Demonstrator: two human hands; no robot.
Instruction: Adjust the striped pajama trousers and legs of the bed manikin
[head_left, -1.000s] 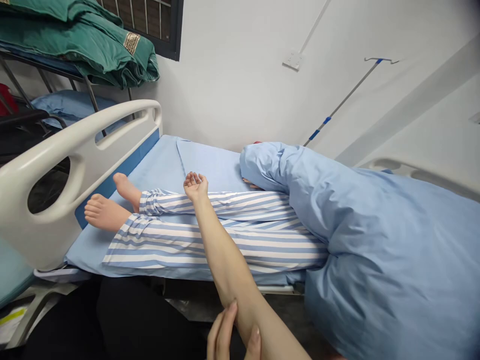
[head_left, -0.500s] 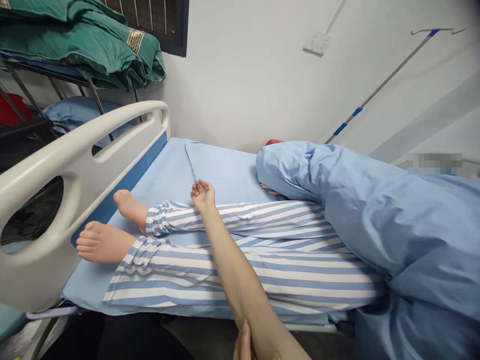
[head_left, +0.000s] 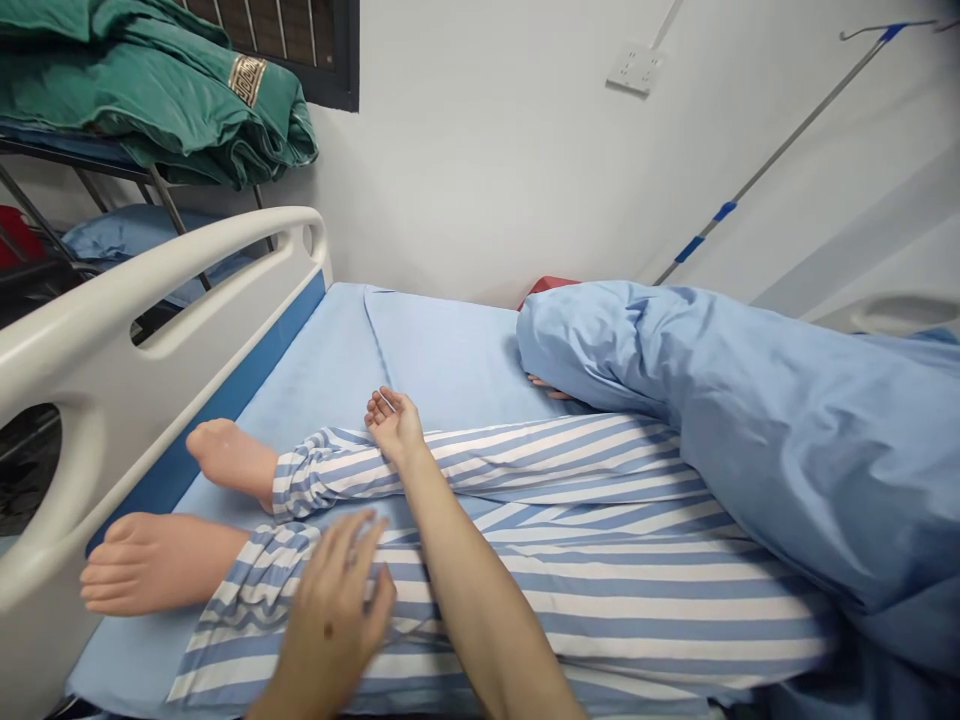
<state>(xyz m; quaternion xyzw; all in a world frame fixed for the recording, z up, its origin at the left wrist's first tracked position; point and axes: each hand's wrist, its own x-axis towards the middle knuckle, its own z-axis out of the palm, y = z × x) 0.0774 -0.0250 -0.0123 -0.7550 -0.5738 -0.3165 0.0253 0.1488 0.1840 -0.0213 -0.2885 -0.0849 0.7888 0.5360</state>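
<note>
A mannequin lies on a hospital bed, feet by the footboard, torso under a quilt.

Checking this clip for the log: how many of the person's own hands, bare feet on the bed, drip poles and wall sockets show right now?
Hands: 2, left hand and right hand
Bare feet: 2, upper foot and lower foot
Drip pole: 1
Wall socket: 1
Total: 6

— Left hand?
— Palm down, fingers spread, a bit blurred;
— Right hand?
— Palm up, fingers loosely curled; its bare forearm reaches straight out;
</note>
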